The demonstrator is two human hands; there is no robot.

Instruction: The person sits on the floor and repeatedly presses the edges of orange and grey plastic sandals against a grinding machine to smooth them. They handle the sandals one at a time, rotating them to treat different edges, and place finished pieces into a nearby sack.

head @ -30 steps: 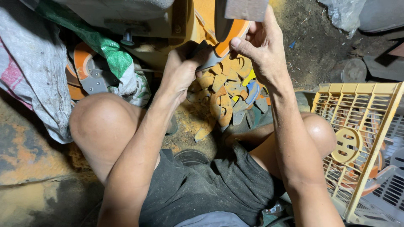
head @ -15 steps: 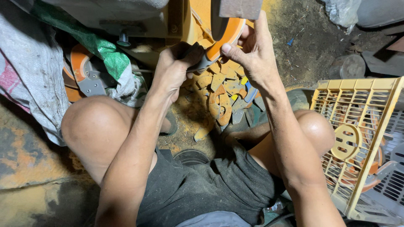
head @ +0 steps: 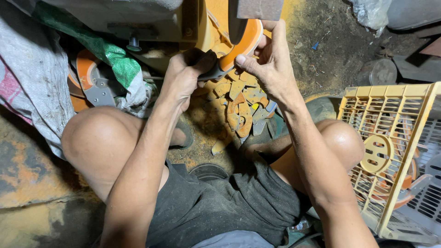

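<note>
So the left hand (head: pixel 183 76) is curled into a tight fist around a dark grey handle-like piece (head: pixel 212 72), with the thumb pressed over the top of it. That dark piece is seen sticking out toward 3 o'clock from the fist, right up against the orange curved part (head: pixel 243 46). The right hand (head: pixel 271 62) is held half open: fingers are spread loosely and bent, the fingertips (head: pixel 245 62) laid on the lower rim of the orange curved part, thumb up behind it at 12 o'clock. Whether that part is actually pinched or just steadied can't be told from here. Both hands are kept close together, nearly touching, up at 12 o'clock in the view.

The orange curved part is found at the top centre, tucked under a grey block (head: pixel 257 9) and against a yellow-orange housing (head: pixel 206 27).

Below the hands, at about 6 o'clock from them, a pile of orange and grey scraps (head: pixel 241 108) is spread on the dirty floor between the knees. A yellow plastic crate (head: pixel 390 138) is parked at 3 o'clock, just beside the right knee. A green woven sack (head: pixel 110 57) is bunched up at 10 o'clock, with an orange disc with a grey bracket (head: pixel 92 80) next to it.
</note>
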